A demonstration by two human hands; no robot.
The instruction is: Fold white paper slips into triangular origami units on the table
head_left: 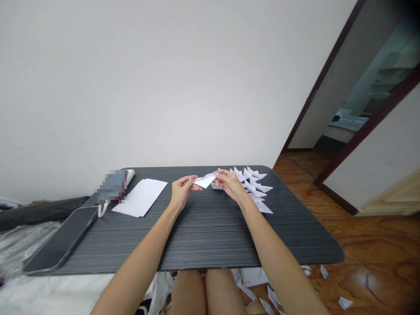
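A small piece of folded white paper (205, 180) is held up above the dark table, stretched between my two hands. My left hand (184, 190) pinches its left corner between thumb and fingers. On the opposite side, my right hand (229, 181) grips the right corner the same way. Just behind and to the right of that hand stand several folded paper boats (256, 188), partly hidden by my hand and wrist. A stack of white paper sheets (141, 197) lies flat on the table to the left of my left hand.
The dark wood-grain table (210, 245) stands against a white wall. At its left are a phone (62, 240), a white cable (103, 211) and a blurred-out object (111, 187). Paper scraps (345, 302) litter the wooden floor at right. A doorway opens at far right.
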